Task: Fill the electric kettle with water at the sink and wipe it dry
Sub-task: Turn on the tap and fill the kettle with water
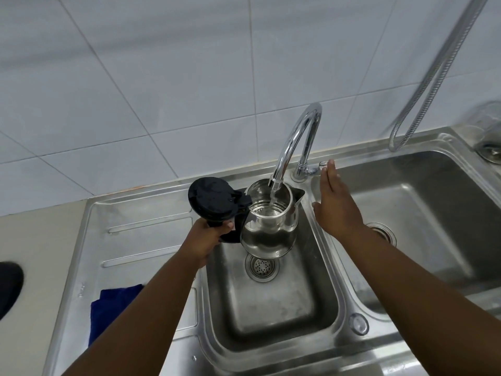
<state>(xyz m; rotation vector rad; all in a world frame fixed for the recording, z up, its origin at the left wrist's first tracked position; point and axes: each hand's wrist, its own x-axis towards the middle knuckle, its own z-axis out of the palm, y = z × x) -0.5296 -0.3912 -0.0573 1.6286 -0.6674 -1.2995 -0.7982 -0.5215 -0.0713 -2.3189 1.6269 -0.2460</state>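
Observation:
A steel electric kettle (268,229) hangs over the small left sink basin (271,308), its black lid (210,199) flipped open to the left. My left hand (203,240) grips the kettle's black handle. Water runs from the curved chrome tap (295,142) straight into the kettle's mouth. My right hand (333,202) is flat with fingers apart, holding nothing, its fingertips just beside the tap lever (321,165). A blue cloth (111,310) lies on the draining board, partly hidden by my left forearm.
A larger basin (433,213) with its own drain lies to the right. A metal hose (423,104) hangs down the tiled wall. A glass jar (490,126) stands at the far right. A dark object (8,286) sits at the left counter edge.

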